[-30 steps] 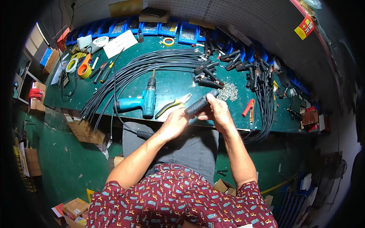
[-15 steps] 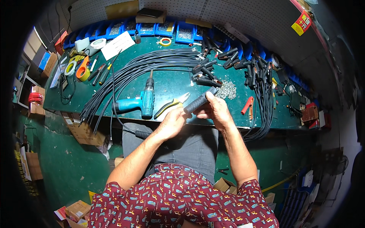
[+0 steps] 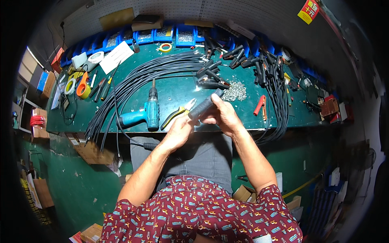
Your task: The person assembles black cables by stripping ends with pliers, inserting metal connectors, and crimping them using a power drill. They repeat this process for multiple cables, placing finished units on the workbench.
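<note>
Over the bench's front edge I hold a black tube-shaped handle (image 3: 201, 108), slanting up to the right. My left hand (image 3: 180, 131) is closed round its lower end. My right hand (image 3: 223, 115) grips the upper part, thumb laid along the top and fingers curled beneath. A black cable with a ribbed black sleeve (image 3: 150, 146) passes by my left forearm; where it ends is hidden. Nearest my left hand lie yellow-and-black pliers (image 3: 175, 116) and a teal cordless drill (image 3: 151, 112). Beyond my right hand is a pile of small silver metal parts (image 3: 235, 91).
A thick bundle of black cables (image 3: 133, 77) arcs across the green bench (image 3: 182, 87). Several black clamp-like tools (image 3: 212, 75) lie right of it, with more cables (image 3: 279, 109) hanging over the edge. A red-handled tool (image 3: 259, 106) lies right. Blue bins (image 3: 185, 37) line the back.
Both hands stay on the handle, and its tilt looks much the same. My view has shifted slightly, so bench items appear a little further left.
</note>
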Motion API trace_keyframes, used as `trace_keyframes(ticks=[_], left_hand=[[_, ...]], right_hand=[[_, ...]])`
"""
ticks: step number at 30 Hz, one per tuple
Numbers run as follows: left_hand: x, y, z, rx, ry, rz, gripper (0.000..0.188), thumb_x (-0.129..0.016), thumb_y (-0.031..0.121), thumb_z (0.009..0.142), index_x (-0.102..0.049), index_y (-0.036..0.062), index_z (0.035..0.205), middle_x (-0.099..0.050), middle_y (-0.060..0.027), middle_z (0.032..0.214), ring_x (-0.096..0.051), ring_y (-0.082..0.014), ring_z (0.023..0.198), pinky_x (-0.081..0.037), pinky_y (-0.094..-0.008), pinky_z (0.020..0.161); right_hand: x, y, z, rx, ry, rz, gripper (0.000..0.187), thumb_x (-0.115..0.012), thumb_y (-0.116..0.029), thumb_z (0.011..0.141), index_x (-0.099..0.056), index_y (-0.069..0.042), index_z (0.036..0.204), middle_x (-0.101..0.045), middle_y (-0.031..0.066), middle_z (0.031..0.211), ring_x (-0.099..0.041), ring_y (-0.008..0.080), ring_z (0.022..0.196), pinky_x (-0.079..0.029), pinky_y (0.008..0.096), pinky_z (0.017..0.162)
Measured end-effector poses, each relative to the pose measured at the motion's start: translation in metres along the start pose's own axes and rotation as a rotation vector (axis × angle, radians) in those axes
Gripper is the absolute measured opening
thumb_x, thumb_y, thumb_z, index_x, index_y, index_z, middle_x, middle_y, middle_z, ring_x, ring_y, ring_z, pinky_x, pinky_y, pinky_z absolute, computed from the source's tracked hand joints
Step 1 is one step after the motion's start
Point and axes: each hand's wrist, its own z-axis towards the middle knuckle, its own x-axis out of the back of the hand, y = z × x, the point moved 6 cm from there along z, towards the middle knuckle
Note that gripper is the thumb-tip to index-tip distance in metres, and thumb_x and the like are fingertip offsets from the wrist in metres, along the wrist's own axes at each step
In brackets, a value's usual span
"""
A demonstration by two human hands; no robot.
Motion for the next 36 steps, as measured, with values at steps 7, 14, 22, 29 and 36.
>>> trace_keyframes(ticks=[7, 14, 22, 29, 36], left_hand=[[-0.003, 0.016, -0.002, 0.091, 0.005, -0.152, 0.028, -0.054, 0.029, 0.107, -0.066, 0.004, 0.103, -0.043, 0.0093, 0.073, -0.035, -0.0032, 0.064, -0.029, -0.0227, 0.056], [-0.006, 0.024, -0.004, 0.095, -0.041, -0.115, 0.027, -0.054, 0.028, 0.108, -0.063, 0.0038, 0.113, -0.047, 0.0071, 0.077, -0.038, -0.0031, 0.065, -0.031, -0.0212, 0.056], [-0.007, 0.015, -0.002, 0.043, -0.025, -0.18, 0.023, -0.054, 0.023, 0.107, -0.066, 0.0036, 0.112, -0.05, 0.0063, 0.084, -0.039, -0.0029, 0.068, -0.034, -0.0208, 0.059], [-0.008, 0.019, -0.002, -0.011, -0.02, -0.098, 0.026, -0.052, 0.02, 0.106, -0.07, 0.0014, 0.11, -0.053, 0.0055, 0.082, -0.043, -0.0053, 0.071, -0.037, -0.0237, 0.063], [-0.012, 0.027, -0.004, -0.029, -0.028, -0.141, 0.027, -0.05, 0.015, 0.106, -0.07, 0.0017, 0.118, -0.059, 0.0051, 0.09, -0.046, -0.0061, 0.074, -0.039, -0.0238, 0.066]], right_hand=[[-0.002, 0.002, -0.004, 0.021, -0.095, 0.235, 0.057, -0.057, -0.047, 0.102, -0.063, 0.007, 0.12, -0.073, 0.0219, 0.108, -0.074, 0.0286, 0.094, -0.063, 0.0395, 0.084], [0.008, 0.032, 0.005, 0.042, -0.144, 0.274, 0.028, -0.075, -0.012, 0.092, -0.068, 0.006, 0.113, -0.072, 0.0176, 0.111, -0.072, 0.0271, 0.1, -0.059, 0.0381, 0.094], [0.002, 0.036, 0.005, 0.166, -0.231, 0.301, 0.026, -0.076, -0.014, 0.091, -0.07, 0.006, 0.108, -0.073, 0.0169, 0.105, -0.072, 0.0282, 0.094, -0.058, 0.0397, 0.091], [0.002, 0.035, 0.003, 0.184, -0.246, 0.31, 0.019, -0.074, -0.011, 0.092, -0.071, 0.005, 0.102, -0.073, 0.0166, 0.102, -0.071, 0.0289, 0.091, -0.058, 0.042, 0.088], [0.007, 0.044, 0.007, 0.234, -0.257, 0.326, 0.023, -0.076, -0.017, 0.092, -0.07, 0.003, 0.102, -0.073, 0.0143, 0.101, -0.07, 0.0262, 0.088, -0.058, 0.0413, 0.083]])
